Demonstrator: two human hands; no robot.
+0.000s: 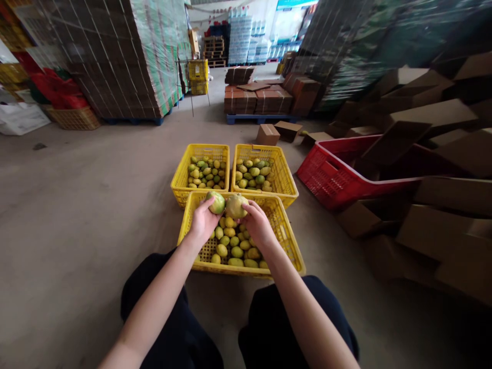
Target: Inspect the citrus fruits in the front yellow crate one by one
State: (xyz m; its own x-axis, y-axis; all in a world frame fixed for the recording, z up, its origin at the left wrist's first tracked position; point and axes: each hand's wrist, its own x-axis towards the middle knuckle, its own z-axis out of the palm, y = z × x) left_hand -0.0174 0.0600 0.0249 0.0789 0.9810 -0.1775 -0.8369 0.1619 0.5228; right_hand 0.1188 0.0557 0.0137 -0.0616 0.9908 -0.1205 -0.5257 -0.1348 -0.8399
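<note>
Above the near yellow crate [294,251], my left hand [205,220] is closed around a green-yellow lemon [216,203], thumb on top. My right hand [258,221] grips a paler, mottled lemon [236,206] close beside it. The two fruits are held up side by side at the crate's far rim; whether they touch is hard to tell. Below them, several yellow and green lemons [236,251] lie loose in the near crate. Behind it stand a left yellow crate [179,179] and a right yellow crate [286,177], each holding more of the fruit.
A red crate [323,177] with cardboard in it stands at the right, among a heap of open cardboard boxes [434,230]. Ahead, flattened cartons [272,100] lie on a blue pallet [249,119]. Tall wrapped stacks [103,61] rise at both sides.
</note>
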